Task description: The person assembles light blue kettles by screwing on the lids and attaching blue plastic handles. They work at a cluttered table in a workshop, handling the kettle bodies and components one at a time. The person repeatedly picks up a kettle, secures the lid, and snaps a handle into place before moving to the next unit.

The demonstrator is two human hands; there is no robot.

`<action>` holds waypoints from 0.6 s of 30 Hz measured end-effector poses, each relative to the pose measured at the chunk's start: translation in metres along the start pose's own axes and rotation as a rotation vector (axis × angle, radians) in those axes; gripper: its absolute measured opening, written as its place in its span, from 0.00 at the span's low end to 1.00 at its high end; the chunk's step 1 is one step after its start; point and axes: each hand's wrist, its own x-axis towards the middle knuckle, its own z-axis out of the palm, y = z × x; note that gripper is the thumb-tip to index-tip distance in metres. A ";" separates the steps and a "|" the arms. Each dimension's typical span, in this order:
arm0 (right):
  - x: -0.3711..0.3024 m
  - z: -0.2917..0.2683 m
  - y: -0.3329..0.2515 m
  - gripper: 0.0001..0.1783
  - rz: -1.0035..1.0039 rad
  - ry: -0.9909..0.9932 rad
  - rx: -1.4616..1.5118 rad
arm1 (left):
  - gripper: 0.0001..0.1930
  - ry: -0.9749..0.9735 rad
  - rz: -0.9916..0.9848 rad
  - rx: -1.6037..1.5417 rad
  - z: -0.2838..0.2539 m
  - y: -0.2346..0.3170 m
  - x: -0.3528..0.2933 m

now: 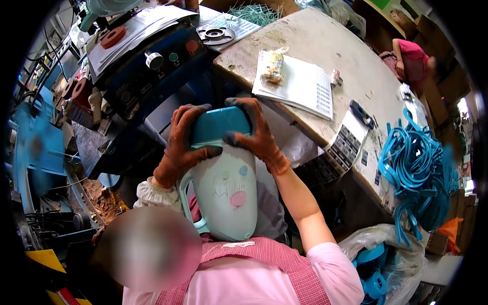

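A pale green plastic jug (229, 195), with small coloured drawings on its front and a loop handle on its left, lies against my lap and apron. A teal cap-like part (221, 124) covers its far end. My left hand (185, 147), in an orange work glove with dark fingertips, grips that end from the left, the thumb across the pale body just below the teal part. From the right, my right hand (258, 137), gloved alike, closes on the same end, its thumb pressed near the seam. The jug's underside is hidden.
A worktable (315, 48) to the right bears papers (300, 89), a wrapped item (274, 68) and a dark blue tool (362, 114). Blue straps (412, 162) hang off its edge. A machine control panel (157, 66) stands at left. Another person (414, 58) is at far right.
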 end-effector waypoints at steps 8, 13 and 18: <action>0.000 0.038 0.030 0.13 -0.022 0.209 0.121 | 0.41 0.037 -0.179 0.016 -0.001 0.002 -0.017; 0.006 0.044 0.026 0.12 -0.012 0.201 0.126 | 0.40 0.044 -0.229 0.008 -0.007 0.009 -0.018; 0.012 0.038 0.014 0.15 0.039 0.050 0.459 | 0.41 0.078 -0.116 0.005 -0.028 0.019 -0.027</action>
